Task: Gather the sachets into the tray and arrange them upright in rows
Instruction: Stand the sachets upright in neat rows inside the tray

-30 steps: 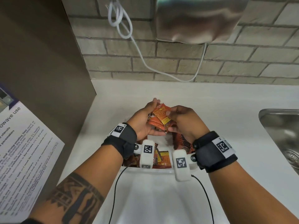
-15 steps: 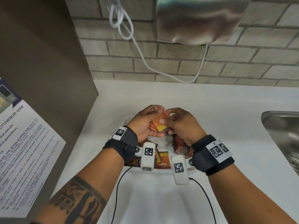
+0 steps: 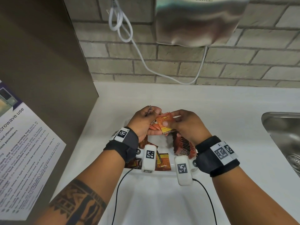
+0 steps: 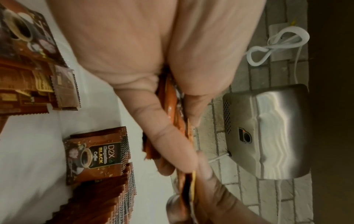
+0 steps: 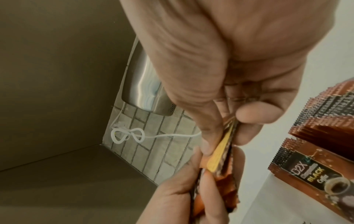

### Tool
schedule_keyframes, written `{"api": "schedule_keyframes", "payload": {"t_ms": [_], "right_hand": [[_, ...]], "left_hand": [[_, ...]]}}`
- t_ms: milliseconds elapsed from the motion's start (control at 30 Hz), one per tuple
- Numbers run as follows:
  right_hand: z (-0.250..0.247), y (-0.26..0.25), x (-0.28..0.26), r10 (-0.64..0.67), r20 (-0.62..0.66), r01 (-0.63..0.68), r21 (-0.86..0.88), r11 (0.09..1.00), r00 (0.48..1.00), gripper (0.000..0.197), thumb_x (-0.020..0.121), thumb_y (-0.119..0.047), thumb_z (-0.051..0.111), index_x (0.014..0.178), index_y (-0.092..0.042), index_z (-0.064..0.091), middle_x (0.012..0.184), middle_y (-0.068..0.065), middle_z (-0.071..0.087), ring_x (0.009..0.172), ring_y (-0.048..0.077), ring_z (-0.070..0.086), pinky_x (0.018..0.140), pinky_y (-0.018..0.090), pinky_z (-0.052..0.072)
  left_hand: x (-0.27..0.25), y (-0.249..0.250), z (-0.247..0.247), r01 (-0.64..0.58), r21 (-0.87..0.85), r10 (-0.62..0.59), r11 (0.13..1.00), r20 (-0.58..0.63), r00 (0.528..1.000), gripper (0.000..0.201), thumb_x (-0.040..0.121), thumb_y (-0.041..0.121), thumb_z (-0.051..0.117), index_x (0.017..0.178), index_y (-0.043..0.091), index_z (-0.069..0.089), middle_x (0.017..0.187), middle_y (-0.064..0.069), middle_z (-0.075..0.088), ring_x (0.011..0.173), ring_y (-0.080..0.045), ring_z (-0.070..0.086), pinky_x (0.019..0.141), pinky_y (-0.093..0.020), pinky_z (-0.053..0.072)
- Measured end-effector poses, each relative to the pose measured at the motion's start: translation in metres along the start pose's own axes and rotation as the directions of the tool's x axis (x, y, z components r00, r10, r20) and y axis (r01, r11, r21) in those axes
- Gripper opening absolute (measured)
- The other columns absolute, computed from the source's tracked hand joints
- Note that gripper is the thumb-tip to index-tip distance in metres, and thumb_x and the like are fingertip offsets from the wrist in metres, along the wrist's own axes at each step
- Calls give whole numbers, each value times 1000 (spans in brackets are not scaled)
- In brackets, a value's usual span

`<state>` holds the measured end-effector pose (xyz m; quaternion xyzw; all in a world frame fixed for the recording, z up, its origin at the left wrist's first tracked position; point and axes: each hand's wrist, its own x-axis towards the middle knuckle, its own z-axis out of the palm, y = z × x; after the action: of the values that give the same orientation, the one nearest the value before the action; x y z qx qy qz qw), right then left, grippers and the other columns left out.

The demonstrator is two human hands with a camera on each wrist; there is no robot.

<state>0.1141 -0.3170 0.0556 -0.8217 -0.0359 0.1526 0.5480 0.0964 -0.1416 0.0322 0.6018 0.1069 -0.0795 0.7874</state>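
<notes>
A small stack of orange-brown coffee sachets point(image 3: 163, 125) is held above the white tray point(image 3: 162, 172). My left hand point(image 3: 146, 122) grips the stack point(image 4: 170, 109) from the left, thumb on top. My right hand point(image 3: 183, 124) pinches its right end point(image 5: 224, 153) between thumb and fingers. In the tray, a row of upright sachets point(image 3: 184, 146) stands at the right, seen close in the wrist views point(image 4: 99, 163) point(image 5: 316, 163). Loose sachets point(image 3: 162, 161) lie flat at the tray's near left, partly hidden by my wrists.
A white counter point(image 3: 203, 103) runs back to a brick wall with a steel hand dryer point(image 3: 199, 21) and a looped white cable point(image 3: 120, 23). A steel sink point(image 3: 285, 135) lies to the right. A brown cabinet side with a printed notice point(image 3: 21, 151) stands on the left.
Both hands stayed together over the tray, shifting the sachet stack between them; the top sachet now lies flatter and more exposed than half a second ago.
</notes>
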Motion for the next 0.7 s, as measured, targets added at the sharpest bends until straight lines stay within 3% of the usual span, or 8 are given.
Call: {"api": "schedule_keyframes", "payload": {"t_ms": [167,267,400,467,533,567,633,700], "right_hand": [[0,0,2,0,-60,3,56,998,998,36,79,-23,85,105,-12,65,94,10,76,76,24,75,48,20,49],[2,1,3,-2,-100,10,80,997,995,36,80,-22,84,105,-9,63,92,10,76,71,23,75,48,21,50],[2,0,2,15,-156,10,157,988,988,34,83,-21,82,106,-7,61,96,12,75,75,22,75,51,23,54],[1,-1,1,-91,-262,121,101,987,961,22,85,-20,79,98,-11,65,95,7,75,76,15,74,56,25,56],[1,-2,-1,-249,-328,280,51,959,911,13,83,-13,79,85,-17,67,93,1,73,83,10,71,72,29,58],[3,-2,-3,-312,-327,339,28,940,892,15,81,-7,79,80,-17,68,95,0,71,87,6,68,79,27,57],[9,-1,-7,-396,-287,392,-74,917,872,24,77,5,77,74,-19,71,105,1,63,90,-5,61,78,12,51],[15,5,-7,-425,-260,386,-186,903,867,33,76,8,75,71,-24,73,110,0,58,98,-5,57,80,3,43]], "left_hand": [[0,4,-2,25,-19,-25,999,7,1000,22,100,29,60,115,14,66,110,-10,69,82,-24,74,50,-24,58],[-2,7,-5,36,-47,-32,998,74,997,27,99,28,61,122,13,63,111,-9,70,85,-24,75,54,-25,59],[-2,4,-10,38,-86,-30,996,93,995,17,100,19,60,116,14,64,109,-9,68,80,-23,74,52,-25,58],[0,4,-11,44,-98,-41,994,32,999,15,100,16,60,114,13,65,104,-8,68,77,-22,73,52,-25,59],[2,5,-11,53,-127,-58,990,-33,998,14,100,14,60,113,11,65,99,-9,69,74,-22,73,51,-26,59],[2,6,-11,50,-144,-58,988,-49,997,15,101,14,59,114,10,64,100,-10,69,75,-22,72,51,-25,59],[2,10,-12,30,-162,-37,986,-43,998,16,101,16,59,115,10,63,102,-9,71,80,-20,72,52,-24,59],[1,12,-12,5,-156,-6,988,-5,1000,19,99,20,61,117,11,62,99,-4,73,84,-18,73,54,-24,59]]}}
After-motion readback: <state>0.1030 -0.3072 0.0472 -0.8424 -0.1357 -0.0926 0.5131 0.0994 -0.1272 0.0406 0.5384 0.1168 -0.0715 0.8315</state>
